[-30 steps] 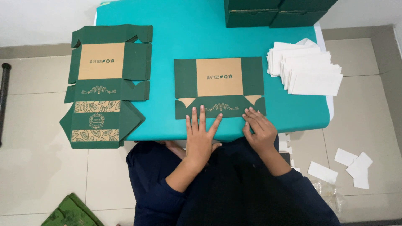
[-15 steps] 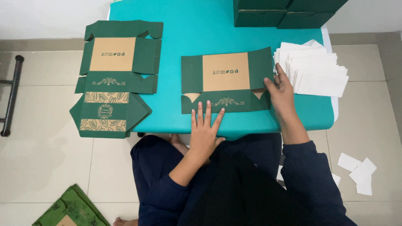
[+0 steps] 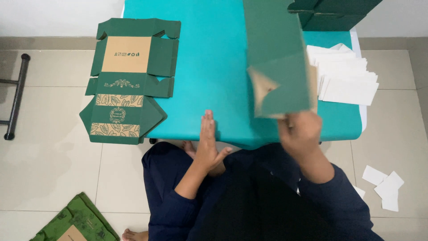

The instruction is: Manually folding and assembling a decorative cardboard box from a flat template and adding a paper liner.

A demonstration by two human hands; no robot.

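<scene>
My right hand (image 3: 298, 131) grips the lower edge of a dark green flat cardboard box blank (image 3: 276, 58) and holds it lifted off the teal table (image 3: 209, 67), standing on edge and blurred with motion. My left hand (image 3: 208, 140) lies flat, fingers together, at the table's near edge and holds nothing. A second unfolded green box blank (image 3: 129, 82) with a tan panel and leaf print lies at the table's left corner, hanging over the edge.
A pile of white paper sheets (image 3: 345, 76) sits at the right of the table. Folded dark green boxes (image 3: 334, 13) stand at the far right. Loose white sheets (image 3: 383, 185) lie on the tiled floor. A green box piece (image 3: 73, 221) lies at lower left.
The box blank that lay flat in front of me has been lifted off the table by my right hand and turned upright. My left hand stays at the table edge.
</scene>
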